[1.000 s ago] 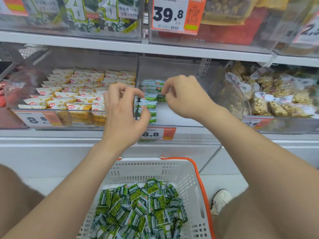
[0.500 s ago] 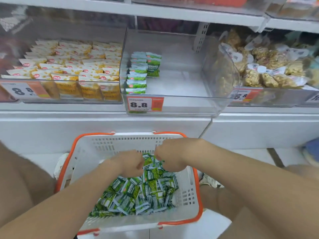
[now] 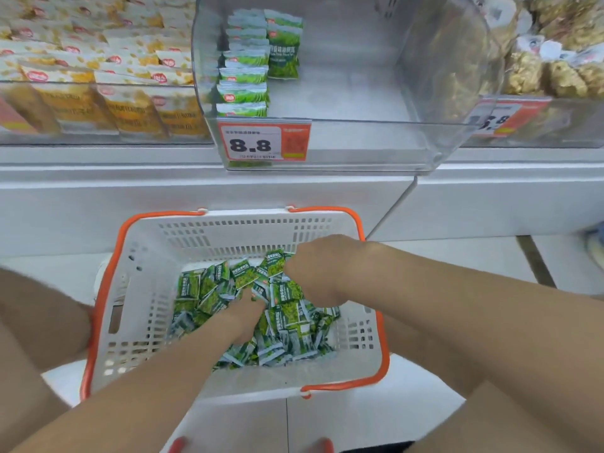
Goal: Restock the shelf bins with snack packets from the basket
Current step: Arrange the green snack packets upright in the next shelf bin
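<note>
A white shelf (image 3: 196, 191) spans the far side, carrying a clear bin (image 3: 425, 76) with a short row of green packets (image 3: 243, 73) at its left wall. Nearer, a white basket (image 3: 150, 289) with orange handles holds a heap of green snack packets (image 3: 287, 338). The right hand (image 3: 313, 273) is curled closed on packets at the heap's far edge; the left hand (image 3: 245, 312) is buried fingers-down in the heap, its grip hidden.

basket (image 3: 157, 308): white, slotted walls, orange rim
snack packets (image 3: 287, 318): green and white print
price tag (image 3: 264, 142): white and orange, black digits
</note>
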### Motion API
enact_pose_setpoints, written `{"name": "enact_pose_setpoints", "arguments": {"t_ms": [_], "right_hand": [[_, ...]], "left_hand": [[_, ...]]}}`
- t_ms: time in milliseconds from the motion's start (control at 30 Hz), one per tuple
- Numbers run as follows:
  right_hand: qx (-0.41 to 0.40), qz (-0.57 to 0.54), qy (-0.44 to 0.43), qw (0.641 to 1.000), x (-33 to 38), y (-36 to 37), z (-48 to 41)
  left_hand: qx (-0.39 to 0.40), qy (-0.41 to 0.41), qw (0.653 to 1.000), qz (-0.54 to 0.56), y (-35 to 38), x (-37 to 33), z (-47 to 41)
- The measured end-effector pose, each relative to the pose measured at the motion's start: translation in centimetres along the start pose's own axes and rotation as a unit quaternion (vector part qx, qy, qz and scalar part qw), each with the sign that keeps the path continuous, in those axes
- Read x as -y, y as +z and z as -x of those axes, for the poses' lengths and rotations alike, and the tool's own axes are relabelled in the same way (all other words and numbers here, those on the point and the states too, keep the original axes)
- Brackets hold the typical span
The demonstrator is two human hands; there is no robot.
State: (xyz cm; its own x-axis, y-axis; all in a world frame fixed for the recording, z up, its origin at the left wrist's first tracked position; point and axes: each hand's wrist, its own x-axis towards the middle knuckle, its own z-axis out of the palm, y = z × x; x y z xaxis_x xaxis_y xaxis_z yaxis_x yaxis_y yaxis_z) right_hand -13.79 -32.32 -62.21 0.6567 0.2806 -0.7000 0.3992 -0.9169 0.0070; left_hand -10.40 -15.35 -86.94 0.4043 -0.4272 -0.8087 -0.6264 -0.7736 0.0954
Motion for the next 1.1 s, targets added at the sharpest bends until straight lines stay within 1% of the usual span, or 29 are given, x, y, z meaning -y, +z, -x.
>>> {"name": "enact_pose_setpoints", "arguments": {"t_ms": [100, 267, 333, 400, 500, 567, 633, 700, 767, 833, 867, 900, 967, 1000, 1033, 1100], "right_hand": [[-0.005, 0.004, 0.003, 1.000, 0.0, -0.1, -0.1], [-0.001, 0.008, 0.006, 1.000, 0.4, -0.6, 0.2], [-0.003, 0.008, 0.010, 1.000, 0.6, -1.1, 0.4], [-0.007, 0.001, 0.016, 1.000, 0.6, -1.8, 0.6], [-0.042, -0.020, 0.035, 0.998, 0.4, -3.5, 1.3], [-0.083, -0.042, 0.077, 0.993, 0.1, -4.9, 2.3], [-0.095, -0.061, 0.124, 0.986, -0.4, -5.9, 3.4], [-0.099, -0.073, 0.152, 0.981, -1.1, -6.5, 4.4], [-0.117, -0.108, 0.154, 0.975, -2.0, -6.8, 4.9], [-0.137, -0.170, 0.141, 0.965, -2.7, -7.4, 5.3], [-0.152, -0.226, 0.133, 0.953, -3.1, -7.7, 5.4], [-0.167, -0.300, 0.123, 0.931, -3.3, -8.0, 5.6], [-0.188, -0.449, 0.095, 0.868, -3.7, -8.5, 6.1], [-0.199, -0.497, 0.082, 0.841, -3.9, -8.8, 6.5], [-0.215, -0.530, 0.071, 0.817, -4.0, -9.1, 6.9], [-0.265, -0.580, 0.051, 0.768, -4.1, -9.7, 7.6]], "left_hand": [[-0.041, 0.002, 0.999, 0.019, 0.2, -0.1, -0.2], [-0.071, -0.025, 0.992, 0.100, -1.1, 0.9, 0.5], [-0.096, -0.016, 0.987, 0.130, -2.5, 1.2, 1.2], [-0.133, 0.010, 0.977, 0.164, -4.4, 1.3, 2.1], [-0.240, 0.073, 0.945, 0.211, -7.7, 1.2, 4.1], [-0.295, 0.109, 0.920, 0.232, -10.2, 0.7, 6.3], [-0.318, 0.142, 0.901, 0.260, -12.7, 0.1, 8.8], [-0.324, 0.167, 0.877, 0.313, -14.9, -0.4, 11.4], [-0.335, 0.192, 0.840, 0.382, -16.8, -1.1, 14.0], [-0.354, 0.220, 0.799, 0.434, -18.4, -2.0, 16.6], [-0.365, 0.236, 0.781, 0.449, -19.1, -2.3, 17.9], [-0.378, 0.250, 0.764, 0.459, -19.8, -2.5, 19.0], [-0.418, 0.268, 0.729, 0.471, -21.0, -2.5, 20.5], [-0.444, 0.265, 0.705, 0.486, -21.4, -2.4, 21.0], [-0.467, 0.256, 0.673, 0.514, -21.9, -2.3, 21.6], [-0.501, 0.232, 0.598, 0.581, -23.0, -2.2, 22.4]]}}
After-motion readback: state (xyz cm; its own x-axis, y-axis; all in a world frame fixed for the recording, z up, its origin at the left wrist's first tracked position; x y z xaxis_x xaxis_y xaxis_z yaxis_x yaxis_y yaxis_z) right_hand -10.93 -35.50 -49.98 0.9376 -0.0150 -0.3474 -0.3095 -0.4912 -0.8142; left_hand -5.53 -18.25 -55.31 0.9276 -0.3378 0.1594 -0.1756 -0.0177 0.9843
